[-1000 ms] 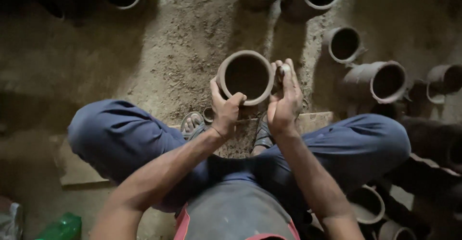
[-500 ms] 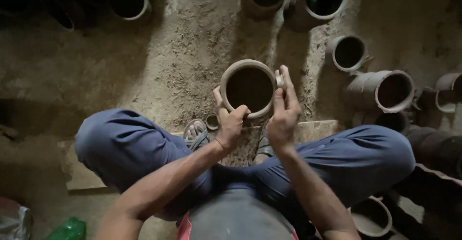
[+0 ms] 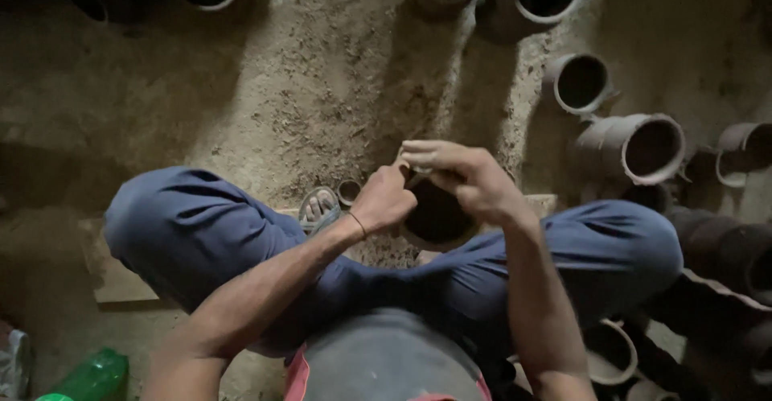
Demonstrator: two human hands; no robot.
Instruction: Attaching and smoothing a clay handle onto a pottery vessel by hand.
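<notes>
From the head view, the clay pot [image 3: 438, 216] sits low between my knees, mostly hidden under my left hand [image 3: 384, 200] and right hand [image 3: 462, 177]. My fingertips [image 3: 412, 160] are pinched together over its rim on something too small to identify. I judge light, even pressure suits soft clay, both wrists steady.

Single head-worn camera, looking steeply down, close over the lap, dirt floor [image 3: 322, 87] beyond

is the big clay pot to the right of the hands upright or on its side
On its side. The large clay pot lies on the dirt floor, its round dark mouth facing sideways toward the camera, its body stretching back to the left.
</notes>
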